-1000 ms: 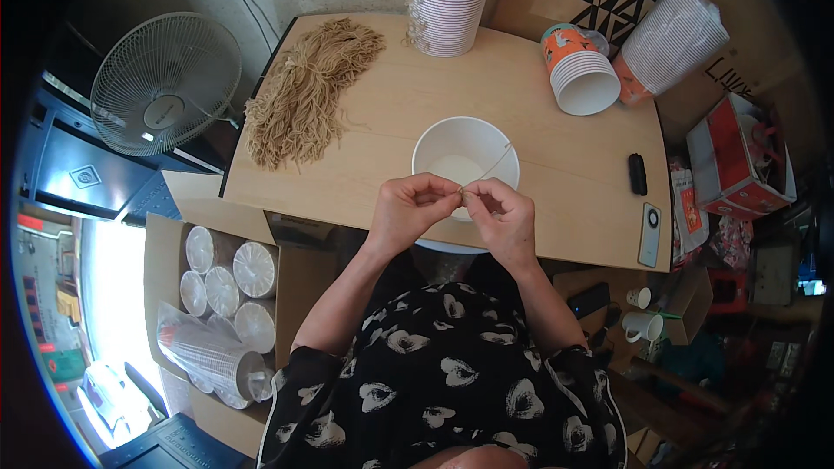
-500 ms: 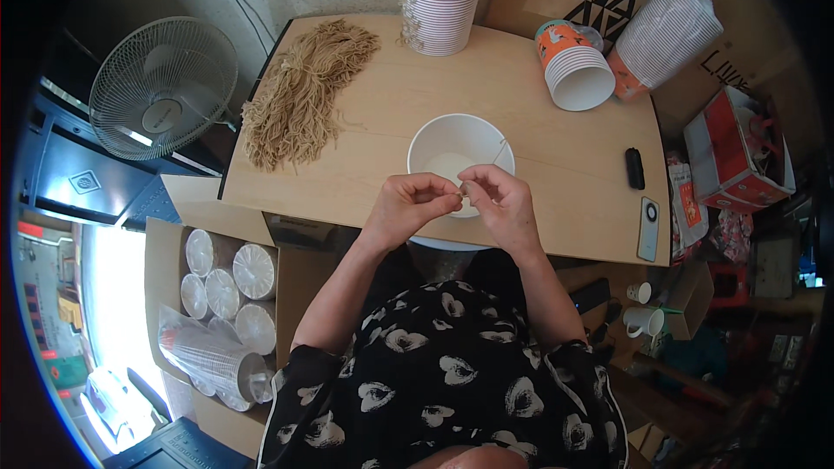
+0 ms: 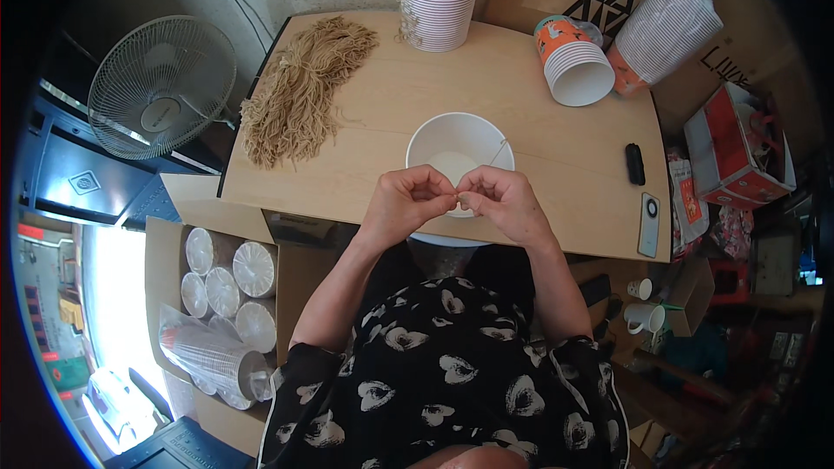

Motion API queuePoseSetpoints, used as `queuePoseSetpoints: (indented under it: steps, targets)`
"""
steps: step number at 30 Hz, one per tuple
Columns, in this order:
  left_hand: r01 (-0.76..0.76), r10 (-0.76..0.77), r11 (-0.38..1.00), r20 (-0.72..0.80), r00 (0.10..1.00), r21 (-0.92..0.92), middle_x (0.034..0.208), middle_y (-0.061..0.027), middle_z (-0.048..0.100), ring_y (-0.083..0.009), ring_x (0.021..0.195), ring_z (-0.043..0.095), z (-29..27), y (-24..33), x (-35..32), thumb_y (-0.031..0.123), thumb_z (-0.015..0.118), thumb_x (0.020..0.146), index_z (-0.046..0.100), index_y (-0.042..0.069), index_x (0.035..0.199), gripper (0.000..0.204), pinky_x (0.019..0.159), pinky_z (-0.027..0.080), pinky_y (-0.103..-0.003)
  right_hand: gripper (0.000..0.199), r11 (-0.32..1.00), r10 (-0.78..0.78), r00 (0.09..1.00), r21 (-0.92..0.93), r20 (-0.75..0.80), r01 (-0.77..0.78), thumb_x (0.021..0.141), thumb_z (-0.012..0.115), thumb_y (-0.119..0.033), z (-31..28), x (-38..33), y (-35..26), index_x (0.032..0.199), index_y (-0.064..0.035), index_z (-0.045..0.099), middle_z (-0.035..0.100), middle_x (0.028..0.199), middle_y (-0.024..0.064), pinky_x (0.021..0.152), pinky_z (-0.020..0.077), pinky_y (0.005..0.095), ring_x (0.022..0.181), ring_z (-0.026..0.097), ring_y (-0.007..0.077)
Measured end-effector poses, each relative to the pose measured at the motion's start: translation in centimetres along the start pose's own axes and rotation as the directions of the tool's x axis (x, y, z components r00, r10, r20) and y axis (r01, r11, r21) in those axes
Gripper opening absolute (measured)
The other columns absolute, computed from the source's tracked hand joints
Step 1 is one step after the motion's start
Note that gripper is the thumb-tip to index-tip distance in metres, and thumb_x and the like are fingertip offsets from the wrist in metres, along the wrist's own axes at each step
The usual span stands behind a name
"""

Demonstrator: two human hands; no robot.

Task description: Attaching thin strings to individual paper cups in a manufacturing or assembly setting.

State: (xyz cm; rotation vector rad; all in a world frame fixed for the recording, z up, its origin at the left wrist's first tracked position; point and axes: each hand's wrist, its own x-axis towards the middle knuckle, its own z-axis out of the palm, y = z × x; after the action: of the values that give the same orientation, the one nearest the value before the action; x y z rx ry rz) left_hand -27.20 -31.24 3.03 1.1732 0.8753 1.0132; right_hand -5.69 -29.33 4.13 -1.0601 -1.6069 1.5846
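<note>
Over the near rim of a white paper bucket (image 3: pixel 434 135), my left hand (image 3: pixel 407 204) and my right hand (image 3: pixel 508 204) meet fingertip to fingertip. Both pinch thumb against index finger; whatever lies between them is too small to make out. A thin strand (image 3: pixel 499 152) shows against the bucket's right inner wall, just beyond my right hand. My fingers hide the near part of the bucket. At the table's left lies a thick bundle of tan cords (image 3: pixel 304 91), bunched together near its upper part.
A tall stack of buckets (image 3: pixel 439 9) stands at the back, tan loops along its left side. More stacked buckets (image 3: pixel 580 78) lie at the back right. A black object (image 3: pixel 635 165) and a phone (image 3: pixel 649 224) are near the right edge. A fan (image 3: pixel 161 87) and a carton (image 3: pixel 161 278) of wrapped stacks flank the left.
My fingertips have drawn slightly closer together and my right hand has turned a little. Both hands remain at the bucket's near rim. The table things keep their places.
</note>
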Motion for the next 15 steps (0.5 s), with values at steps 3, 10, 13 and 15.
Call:
queuePoseSetpoints:
  steps: [3,10,13,15]
  targets:
    - [-0.008,0.009,0.996,-0.008,1.000,0.087,0.090,-0.0045,0.074,-0.0098,0.088,0.071,0.02,0.15,-0.20,-0.003,0.073,0.091,0.068,-0.002,0.094,0.006,0.081,0.058,-0.023,0.005,1.000,-0.029,0.998,0.010,0.057,0.028,0.096,0.066,-0.002,-0.21,0.03,-0.11,0.099,0.0011,0.065,0.065,0.086,-0.0006,0.069,0.0498,0.0213,0.078,0.060,0.0052]
    - [-0.070,0.070,0.998,-0.013,0.997,-0.001,0.092,-0.0069,0.074,-0.0123,0.091,0.072,0.25,0.05,-0.15,-0.004,0.073,0.091,0.067,-0.002,0.092,0.007,0.084,0.059,-0.026,0.005,0.989,-0.027,0.996,0.147,0.086,0.014,0.097,0.063,-0.005,-0.57,0.07,-0.15,0.097,-0.0001,0.061,0.062,0.082,-0.0003,0.065,0.0485,0.0221,0.072,0.057,0.0058]
    - [-0.080,0.080,0.996,-0.018,0.997,-0.049,0.094,-0.0090,0.075,-0.0142,0.093,0.072,0.08,-0.15,-0.06,-0.005,0.073,0.091,0.067,-0.002,0.093,0.007,0.086,0.059,-0.027,0.006,0.977,0.040,0.997,0.206,0.073,-0.054,0.098,0.064,-0.006,-0.86,0.06,-0.37,0.099,0.0002,0.062,0.064,0.083,0.0007,0.064,0.0489,0.0218,0.071,0.058,0.0060]
    - [-0.075,0.074,0.996,-0.015,0.997,-0.056,0.094,-0.0092,0.075,-0.0145,0.093,0.073,0.00,-0.21,-0.08,-0.005,0.073,0.091,0.066,-0.002,0.093,0.008,0.086,0.059,-0.027,0.009,0.966,0.040,0.997,0.251,0.064,-0.055,0.099,0.064,-0.007,-0.80,0.05,-0.69,0.102,0.0009,0.063,0.065,0.083,0.0016,0.063,0.0491,0.0216,0.071,0.059,0.0060]
